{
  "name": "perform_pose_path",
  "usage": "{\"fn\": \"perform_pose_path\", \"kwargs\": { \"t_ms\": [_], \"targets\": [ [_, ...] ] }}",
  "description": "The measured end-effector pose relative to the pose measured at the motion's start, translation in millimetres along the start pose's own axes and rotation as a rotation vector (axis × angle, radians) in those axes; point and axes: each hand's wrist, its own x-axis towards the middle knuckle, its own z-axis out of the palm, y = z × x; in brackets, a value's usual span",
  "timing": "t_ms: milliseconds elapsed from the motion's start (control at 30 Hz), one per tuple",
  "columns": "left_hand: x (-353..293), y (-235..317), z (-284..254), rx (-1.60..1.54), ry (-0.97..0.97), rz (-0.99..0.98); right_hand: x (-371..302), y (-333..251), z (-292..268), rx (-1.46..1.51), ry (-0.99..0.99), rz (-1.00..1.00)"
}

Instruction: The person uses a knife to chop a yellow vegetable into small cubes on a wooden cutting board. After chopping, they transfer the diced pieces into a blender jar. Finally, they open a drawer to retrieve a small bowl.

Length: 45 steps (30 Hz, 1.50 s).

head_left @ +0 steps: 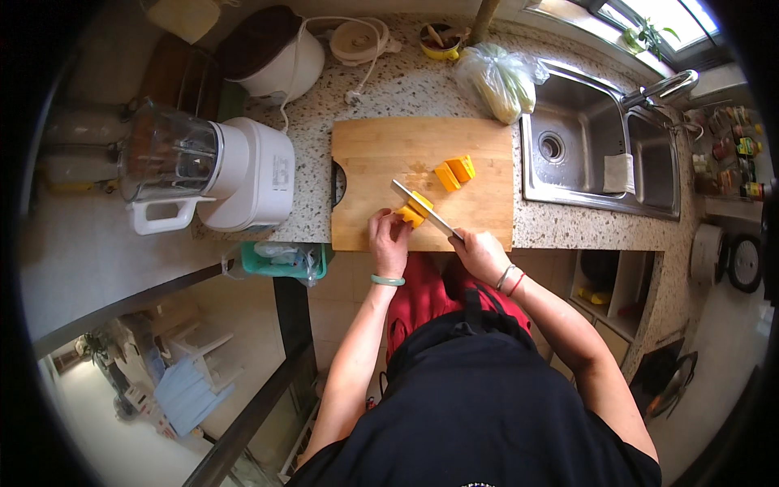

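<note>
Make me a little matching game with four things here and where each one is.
1. Long, silver metal knife
2. Bright orange food piece at the blade
3. White blender with a clear jug
4. Clear plastic bag of pale green vegetables

A. Left of the rectangular wooden board
B. In the right hand
C. Beside the metal sink
D. At the left hand's fingertips

Pairs: 1-B; 2-D; 3-A; 4-C

Blown-out window upper right, glinting sink; bent edges, black rim

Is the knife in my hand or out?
In: your right hand grips the knife, its blade across an orange piece on the board.
</note>
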Motion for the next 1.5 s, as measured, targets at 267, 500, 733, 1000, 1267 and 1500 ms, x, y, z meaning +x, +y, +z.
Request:
{"fn": "perform_pose_path", "kwargs": {
  "t_ms": [267,500,733,1000,1267,1500],
  "targets": [
    [4.2,-18.0,0.4,0.08,0.008,0.079,-7.5,-11.1,-4.2,-0.062,-0.085,0.02],
    [9.2,-15.4,-2.5,0.041,-0.015,0.083,-8.8,-19.3,-15.7,-0.114,-0.14,0.008],
    [8.5,-12.1,-3.9,-0.017,-0.036,0.008,-5.9,-34.4,-20.9,-0.148,-0.197,0.057],
    [7.0,-19.0,-2.8,0.058,-0.04,0.06,4.3,-21.2,8.2,-0.157,-0.168,0.054],
    [8.3,-21.7,-7.3,0.132,-0.091,0.104,21.0,-6.9,0.9,-0.032,-0.203,0.074],
    [27.2,-5.8,-30.2,0.11,-0.488,0.094,4.7,2.7,-17.9,0.089,-0.078,-0.007]
  ]
}}
